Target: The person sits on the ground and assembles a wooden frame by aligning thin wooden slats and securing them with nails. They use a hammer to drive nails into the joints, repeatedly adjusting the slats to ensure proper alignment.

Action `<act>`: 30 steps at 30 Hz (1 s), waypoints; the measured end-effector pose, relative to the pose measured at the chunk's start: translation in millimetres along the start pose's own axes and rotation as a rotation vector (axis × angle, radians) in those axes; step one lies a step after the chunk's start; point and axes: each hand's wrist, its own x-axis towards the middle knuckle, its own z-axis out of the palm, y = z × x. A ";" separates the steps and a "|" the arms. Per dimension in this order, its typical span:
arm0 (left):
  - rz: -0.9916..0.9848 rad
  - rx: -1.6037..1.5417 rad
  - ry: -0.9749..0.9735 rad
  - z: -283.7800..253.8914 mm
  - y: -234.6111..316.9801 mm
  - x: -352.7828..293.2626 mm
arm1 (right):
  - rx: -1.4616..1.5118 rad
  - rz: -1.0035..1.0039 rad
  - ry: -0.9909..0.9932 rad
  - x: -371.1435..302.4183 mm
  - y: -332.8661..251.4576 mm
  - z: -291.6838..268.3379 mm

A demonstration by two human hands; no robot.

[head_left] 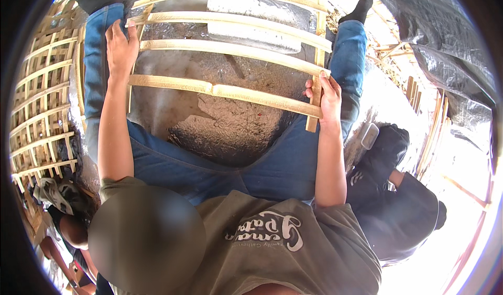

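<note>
A ladder-like frame of pale bamboo slats [236, 56] lies between my outstretched legs. Several crosswise slats bow slightly, and the nearest slat [262, 98] has a knobby joint midway. My left hand [122, 50] is open at the left end of the second slat from the far side, its fingers stretched and the thumb side touching the slat's tip. On the right, my right hand [329, 97] is shut on the bamboo side strip [312, 123]. Its fingertips show on the strip's inner side, and the thumb lies by the end of the third slat.
A white block [251, 20] rests on dark, shiny sheeting [230, 130] under the frame. Woven bamboo lattice [44, 96] stands at left. At right are a person in dark clothing [395, 211] and black plastic sheeting [445, 38]. Another person's arm [57, 258] shows lower left.
</note>
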 end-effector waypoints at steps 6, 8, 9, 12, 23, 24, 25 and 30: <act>-0.130 0.002 -0.127 -4.2 -5.0 2.3 | -0.028 0.009 0.018 -1.0 2.8 0.4; -0.158 -0.004 -0.142 -4.5 -3.1 3.6 | -0.027 -0.001 0.004 0.9 1.8 -1.5; -0.150 0.012 -0.120 -6.4 -2.6 3.6 | -0.011 -0.002 0.001 -0.2 2.8 0.0; -0.232 -0.017 -0.193 -11.9 -0.6 5.3 | -0.017 -0.006 0.006 -1.3 0.7 2.0; -0.298 0.108 -0.316 -7.8 -10.6 13.2 | -0.040 -0.007 0.017 -0.2 1.8 3.8; -0.307 0.103 -0.306 -6.0 -8.7 12.7 | -0.037 -0.008 0.016 0.5 2.1 3.6; -0.317 0.099 -0.295 -5.0 -7.5 12.0 | -0.034 -0.008 0.014 0.5 2.0 2.9; -0.301 0.084 -0.241 -5.6 -0.2 9.0 | -0.042 -0.015 0.014 0.3 2.5 0.9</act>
